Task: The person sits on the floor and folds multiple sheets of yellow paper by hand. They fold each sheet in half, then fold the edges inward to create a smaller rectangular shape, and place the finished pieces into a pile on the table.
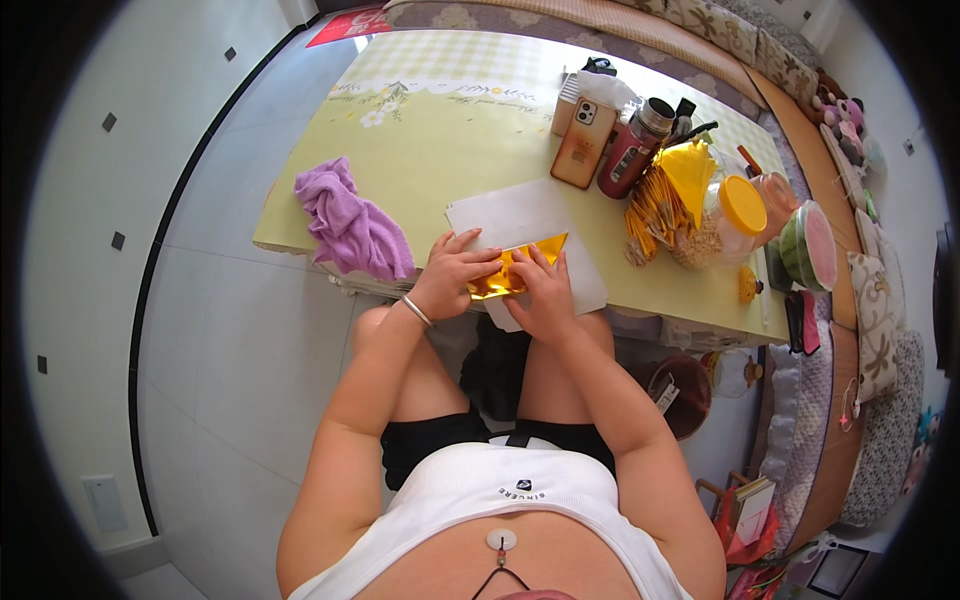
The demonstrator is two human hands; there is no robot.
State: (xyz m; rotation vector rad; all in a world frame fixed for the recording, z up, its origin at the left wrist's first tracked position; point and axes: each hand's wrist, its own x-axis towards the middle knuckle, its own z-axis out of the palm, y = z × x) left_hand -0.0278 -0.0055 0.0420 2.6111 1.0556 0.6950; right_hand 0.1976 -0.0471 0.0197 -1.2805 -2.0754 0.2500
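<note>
A shiny gold foil sheet (489,286), folded into a narrow shape with a pointed right end, lies over white paper (512,208) at the table's near edge. My left hand (447,277) has its fingers pressed together on the foil's left part. On the right part, my right hand (545,294) grips it with bent fingers. Both hands are closed on the foil, and they hide part of its edges. To the right, a fanned bunch of folded gold foil pieces (682,188) stands beside a yellow-lidded clear jar (742,207).
A crumpled purple cloth (350,218) lies on the table's (440,150) left side. A phone (586,143) leans upright at the back, with a dark red flask (632,150) beside it. Further right is a cut watermelon (808,247). A brown bin (682,395) stands below the table's right side.
</note>
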